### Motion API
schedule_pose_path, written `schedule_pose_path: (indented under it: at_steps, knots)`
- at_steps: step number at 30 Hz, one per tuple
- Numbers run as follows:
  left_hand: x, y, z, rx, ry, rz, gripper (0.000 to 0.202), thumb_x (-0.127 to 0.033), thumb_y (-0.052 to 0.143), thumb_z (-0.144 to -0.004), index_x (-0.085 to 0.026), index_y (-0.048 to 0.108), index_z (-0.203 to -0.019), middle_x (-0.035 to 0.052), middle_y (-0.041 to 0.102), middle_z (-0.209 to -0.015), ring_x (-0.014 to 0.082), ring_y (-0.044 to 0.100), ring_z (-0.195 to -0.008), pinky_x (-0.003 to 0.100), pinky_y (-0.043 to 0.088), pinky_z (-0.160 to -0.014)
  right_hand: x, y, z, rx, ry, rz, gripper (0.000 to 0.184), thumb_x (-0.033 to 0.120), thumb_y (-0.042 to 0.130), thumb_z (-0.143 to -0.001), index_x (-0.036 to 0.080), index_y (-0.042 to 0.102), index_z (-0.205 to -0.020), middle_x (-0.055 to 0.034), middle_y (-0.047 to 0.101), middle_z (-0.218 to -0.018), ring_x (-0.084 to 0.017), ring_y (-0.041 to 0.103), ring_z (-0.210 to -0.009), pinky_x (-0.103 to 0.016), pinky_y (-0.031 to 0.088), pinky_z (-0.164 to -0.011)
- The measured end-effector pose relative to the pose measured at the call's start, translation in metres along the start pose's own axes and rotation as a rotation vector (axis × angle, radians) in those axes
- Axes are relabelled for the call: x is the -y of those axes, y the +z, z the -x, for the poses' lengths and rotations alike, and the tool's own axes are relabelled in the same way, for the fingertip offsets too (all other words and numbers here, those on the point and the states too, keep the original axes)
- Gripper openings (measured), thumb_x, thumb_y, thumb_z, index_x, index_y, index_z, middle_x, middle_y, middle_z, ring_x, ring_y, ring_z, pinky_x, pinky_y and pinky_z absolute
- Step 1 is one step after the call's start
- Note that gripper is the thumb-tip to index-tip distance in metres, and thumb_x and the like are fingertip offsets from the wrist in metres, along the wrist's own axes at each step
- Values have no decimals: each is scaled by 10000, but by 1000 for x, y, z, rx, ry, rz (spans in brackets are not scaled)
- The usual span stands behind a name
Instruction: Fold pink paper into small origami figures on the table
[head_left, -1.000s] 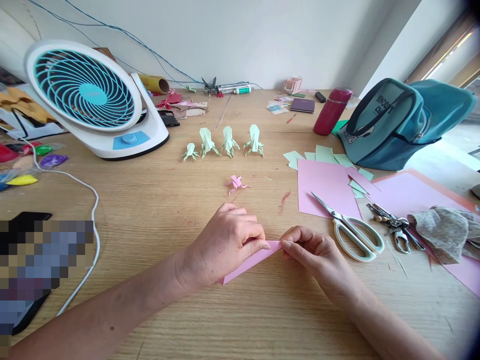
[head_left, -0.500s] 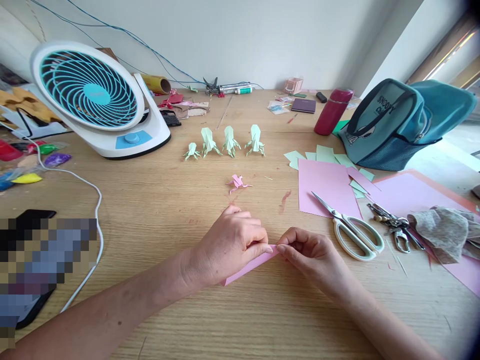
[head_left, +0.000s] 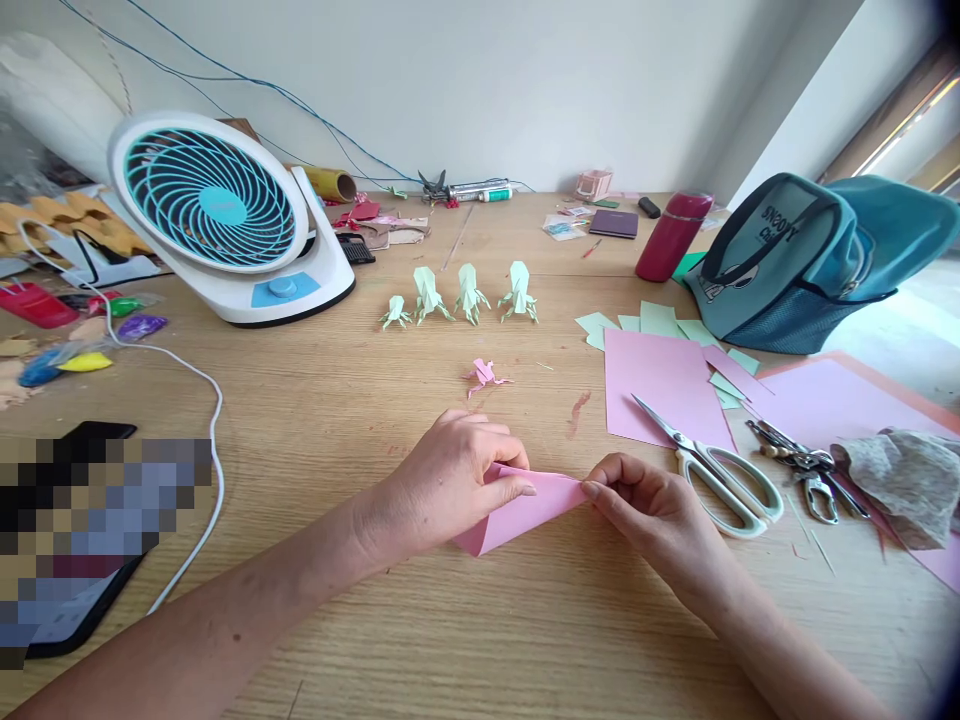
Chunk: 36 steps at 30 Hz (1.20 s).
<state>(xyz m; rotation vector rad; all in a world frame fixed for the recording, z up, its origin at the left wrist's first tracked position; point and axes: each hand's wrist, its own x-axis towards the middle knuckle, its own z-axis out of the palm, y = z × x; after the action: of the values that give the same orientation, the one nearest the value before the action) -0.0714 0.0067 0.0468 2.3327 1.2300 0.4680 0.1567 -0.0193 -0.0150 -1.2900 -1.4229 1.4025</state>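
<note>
left hand: pinching one folded pink paper, thumb on the near face, fingers behind. right hand: thumb and forefinger pinching the same paper at its pointed right-hand corner. two hands, one piece between them, held at the near middle of the worktop; its lower left part spreads out below the left hand.

just beyond the left hand: one pink origami frog, legs splayed. farther back, a row of four pale green origami figures: three large, one small at the left end.

right of the right hand: one pair of white-handled scissors, blades lying over one pink square sheet. several pale green paper scraps around that sheet's far edge, overlapping, exact count not clear. next, one bunch of keys, then one grey cloth on larger pink paper.

left side: one phone, screen pixelated; one white cable curving past it; one white-and-blue fan.

far right: one dark red flask, one teal bag beside it. one purple notebook left of the flask.
</note>
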Motion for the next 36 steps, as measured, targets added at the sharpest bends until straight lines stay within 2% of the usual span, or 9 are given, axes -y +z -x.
schedule_pose_path:
  at_steps: [4, 8, 13, 19, 26, 30, 36]
  knots:
    - [3, 2, 0, -12, 8, 2, 150, -229, 749, -794, -178, 658, -686, -39, 678, -697, 134, 590, -699, 309, 399, -768, 0, 0, 1, 20, 10, 26, 327, 496, 661, -832, 192, 578, -742, 16, 504, -642, -125, 401, -579, -251, 295, -494]
    - [6, 4, 0, -21, 13, 13, 162, -245, 747, -801, -183, 662, -678, -51, 677, -684, 126, 592, -686, 325, 403, -817, 4, -1, 2, 67, -3, 86, 295, 460, 624, -866, 194, 566, -750, 14, 502, -650, -125, 411, -585, -246, 312, -495]
    - [6, 5, -1, 1, 10, 16, 168, -231, 746, -793, -185, 665, -653, -47, 671, -665, 118, 586, -656, 316, 423, -823, 9, -2, 5, 74, -73, 262, 234, 385, 563, -909, 200, 563, -767, 4, 551, -683, -139, 475, -622, -257, 370, -550]
    - [9, 8, -2, 50, -25, 71, 169, -227, 727, -798, -188, 667, -645, -40, 692, -676, 122, 603, -681, 304, 427, -820, 12, -2, 8, 54, -157, 466, 191, 314, 545, -910, 208, 582, -756, -3, 565, -703, -143, 485, -616, -264, 373, -548]
    - [15, 15, 0, 151, -108, 206, 155, -242, 673, -813, -187, 680, -668, -24, 702, -687, 124, 621, -665, 246, 414, -622, 13, 3, 7, 82, -138, 512, 155, 256, 555, -876, 212, 598, -735, -10, 581, -690, -148, 498, -604, -267, 376, -528]
    - [16, 18, 1, 200, -159, 197, 138, -250, 672, -805, -191, 687, -682, -26, 699, -684, 131, 628, -674, 243, 407, -613, 12, 5, 9, 100, -164, 596, 159, 219, 555, -869, 211, 573, -712, -9, 583, -672, -149, 496, -600, -273, 367, -536]
    - [18, 25, -1, 186, -147, 100, 149, -264, 653, -839, -194, 684, -711, -18, 696, -772, 135, 614, -706, 260, 399, -651, 7, 6, 9, 91, -218, 776, 150, 182, 554, -871, 208, 542, -723, -11, 591, -715, -160, 516, -643, -287, 354, -586]
